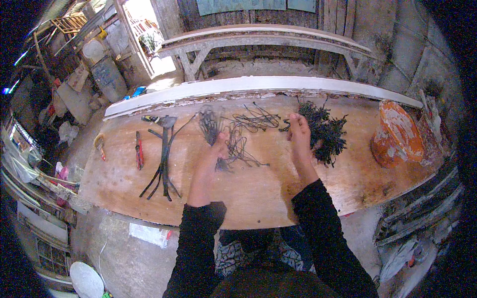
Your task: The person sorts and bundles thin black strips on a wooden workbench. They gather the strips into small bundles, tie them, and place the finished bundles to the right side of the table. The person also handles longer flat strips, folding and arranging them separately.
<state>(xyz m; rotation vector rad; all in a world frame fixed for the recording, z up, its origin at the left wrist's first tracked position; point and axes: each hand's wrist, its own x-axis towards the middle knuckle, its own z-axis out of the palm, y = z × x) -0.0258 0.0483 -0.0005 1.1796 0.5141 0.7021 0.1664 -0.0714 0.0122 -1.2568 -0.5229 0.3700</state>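
My left hand (218, 145), smeared by motion, is closed around a blurred bundle of thin black cords (209, 124) above the tabletop. Loose black cords (256, 119) lie tangled on the wood between my hands. My right hand (299, 130) has its fingers pinched together at the left edge of a heap of short black strips (325, 131). A small dark end shows beside those fingertips; whether they grip it is unclear. Left of my left hand lie several long black strips (164, 161), with a hammer-like tool (161, 120) across their upper end.
Red-handled pliers (139, 151) and a brush (100, 146) lie at the tabletop's left. A plaster-smeared orange bucket (397, 134) is tipped at the right. A white beam (258, 84) runs along the far edge, and a long bench (268, 39) stands behind.
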